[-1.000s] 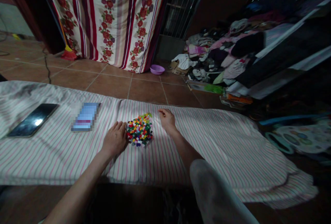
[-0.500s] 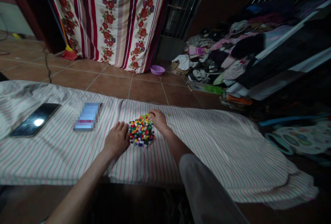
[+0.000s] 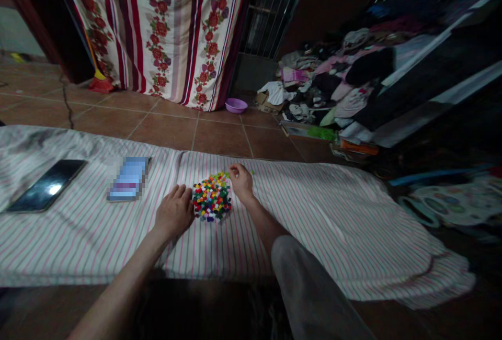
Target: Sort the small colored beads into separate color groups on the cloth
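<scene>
The biggest thing is the bench (image 3: 345,235), with a striped cloth all over it. A pile of little colored blocks (image 3: 212,199) sits on it. Past the pile hangs a big flower curtain (image 3: 176,31). Far off, past the pile and to its right, is a messy heap of clothes (image 3: 337,78).

Left of the pile lie a dark phone (image 3: 47,185) and, nearer to the pile, a phone with a blurry screen (image 3: 128,178).

The left hand (image 3: 175,212) is flat, palm down, just left of the pile. Its fingers point away from the person, close together, and I see nothing in it. The right hand (image 3: 241,180) is curled by the far right edge of the pile, finger and thumb tips close together. I can't tell if it holds a block.

Tiniest of all, some light green bits (image 3: 252,172) show right of the pile, just past the right hand.

One second ago, the right hand was farther right of the pile. The left hand has stayed beside the pile.
</scene>
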The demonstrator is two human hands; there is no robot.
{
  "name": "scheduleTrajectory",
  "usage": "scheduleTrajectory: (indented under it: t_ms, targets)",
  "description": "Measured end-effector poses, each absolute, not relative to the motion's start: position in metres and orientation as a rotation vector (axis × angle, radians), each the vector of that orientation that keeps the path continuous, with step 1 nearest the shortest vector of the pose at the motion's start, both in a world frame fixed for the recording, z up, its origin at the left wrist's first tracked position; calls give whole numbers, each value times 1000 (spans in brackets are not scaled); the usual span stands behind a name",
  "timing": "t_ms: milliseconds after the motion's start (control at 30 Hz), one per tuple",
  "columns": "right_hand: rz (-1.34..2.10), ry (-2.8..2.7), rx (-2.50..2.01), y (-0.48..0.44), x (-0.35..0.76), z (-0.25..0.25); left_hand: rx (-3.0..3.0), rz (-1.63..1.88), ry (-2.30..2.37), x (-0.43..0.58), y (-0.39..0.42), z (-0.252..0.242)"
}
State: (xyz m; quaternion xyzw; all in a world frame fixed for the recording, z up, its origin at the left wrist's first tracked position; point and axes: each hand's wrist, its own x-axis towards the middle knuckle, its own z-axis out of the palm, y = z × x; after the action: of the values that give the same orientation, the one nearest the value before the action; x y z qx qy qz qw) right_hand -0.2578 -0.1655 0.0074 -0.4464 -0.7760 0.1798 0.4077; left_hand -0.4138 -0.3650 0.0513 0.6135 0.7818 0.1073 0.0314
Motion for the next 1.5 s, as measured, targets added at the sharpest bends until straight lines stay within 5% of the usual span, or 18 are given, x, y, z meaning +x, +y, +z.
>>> scheduleTrajectory:
  t_ms: [700,1500]
  targets:
    - [280,-1791,-1585,-120,-139,33,1873,276,2565,-407,-365,50]
    - [109,-1959,-1901,-123,-141,26,1811,375,2634,-402,-361,54]
